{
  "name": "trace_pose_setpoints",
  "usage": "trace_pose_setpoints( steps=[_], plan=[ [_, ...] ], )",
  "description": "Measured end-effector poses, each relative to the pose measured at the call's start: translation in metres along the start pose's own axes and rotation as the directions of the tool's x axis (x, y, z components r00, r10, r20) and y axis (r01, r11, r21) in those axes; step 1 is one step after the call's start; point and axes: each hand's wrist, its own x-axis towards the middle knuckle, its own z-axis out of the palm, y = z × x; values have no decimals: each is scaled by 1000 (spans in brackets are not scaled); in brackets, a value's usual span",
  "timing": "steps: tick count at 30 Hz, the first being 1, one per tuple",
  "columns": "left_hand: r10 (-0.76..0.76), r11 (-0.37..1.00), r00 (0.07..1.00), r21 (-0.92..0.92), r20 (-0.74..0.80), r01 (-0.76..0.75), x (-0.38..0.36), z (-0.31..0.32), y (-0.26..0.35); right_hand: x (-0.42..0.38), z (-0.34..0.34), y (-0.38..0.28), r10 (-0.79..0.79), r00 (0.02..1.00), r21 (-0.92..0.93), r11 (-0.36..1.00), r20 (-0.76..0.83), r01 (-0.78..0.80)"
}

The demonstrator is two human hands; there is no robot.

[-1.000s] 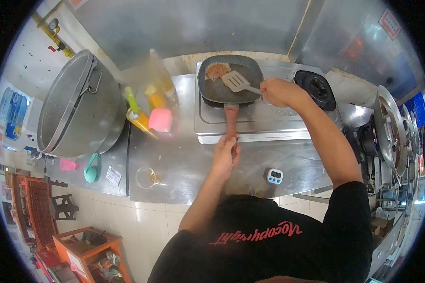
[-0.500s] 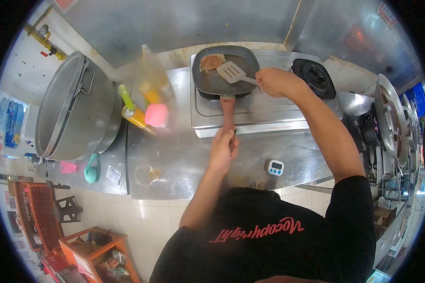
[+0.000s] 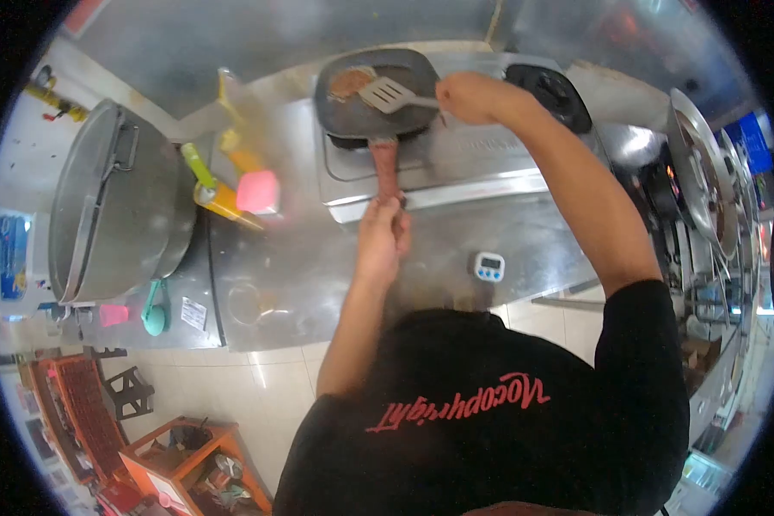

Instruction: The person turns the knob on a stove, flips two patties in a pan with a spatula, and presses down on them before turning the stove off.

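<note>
My left hand is wrapped round the reddish-brown handle of a square dark frying pan, which sits over the left burner of a gas stove. Held in my right hand is a slotted spatula, its pale blade low in the pan. The blade's left edge lies right at a browned flat patty in the pan's left half. My right fingers cover the end of the spatula's handle.
A white timer lies on the steel counter in front of the stove. Left stand a pink-capped container, a yellow bottle and a large metal pot. A second burner is on the right, beyond it stacked metal lids.
The whole view has shifted, so the stove and pan appear higher and further left. Both hands keep their grips, and the spatula stays beside the patty.
</note>
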Motion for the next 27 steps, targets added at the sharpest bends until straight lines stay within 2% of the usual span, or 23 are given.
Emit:
trace_pose_setpoints(
  steps=[3,5,9,15,17,21,23,27],
  plan=[
    [15,1000,1000,18,12,-15,3,-3,-1,-8,2,4,75,997,80,994,-31,-72],
    [51,999,999,15,20,-51,3,-2,0,-19,0,1,98,968,203,978,-232,-51],
    [41,999,999,-9,27,-41,-1,2,3,-33,-1,-16,224,961,290,942,-165,-169],
    [35,999,999,-26,29,-34,1,0,2,-27,17,-14,195,971,266,952,-136,-153],
    [31,999,999,-23,31,-30,1,-1,2,-23,17,-16,153,980,103,985,-124,-141],
    [33,999,998,-25,48,-32,0,0,3,-17,13,-18,172,978,177,973,-119,-150],
    [32,999,999,-23,42,-31,0,-1,2,-9,11,-17,206,977,171,966,-50,-195],
    [37,999,999,-16,27,-36,1,-1,3,-15,8,-17,187,977,204,965,-106,-163]
  ],
)
